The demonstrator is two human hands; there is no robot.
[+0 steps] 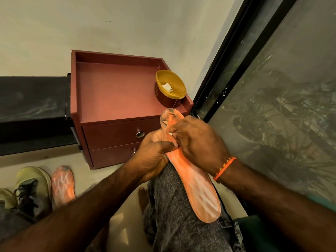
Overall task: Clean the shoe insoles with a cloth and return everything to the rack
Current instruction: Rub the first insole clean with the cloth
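An orange insole point(198, 190) lies lengthwise along my grey-trousered knee point(174, 202). My left hand point(154, 157) grips its left edge near the middle. My right hand point(198, 144) presses a small white cloth point(171, 133) onto its upper part; the cloth is almost hidden under the fingers. A second orange insole point(62, 186) rests on the floor at the left, beside an olive lace-up shoe point(33, 191). Part of another shoe point(6, 199) shows at the left edge.
A maroon two-drawer cabinet point(116, 135) stands against the wall ahead, with a yellow-lidded tub point(170, 88) on its top holding a white wad. A dark shelf point(32, 113) runs to the left. A black-framed glass pane point(272, 106) stands close on the right.
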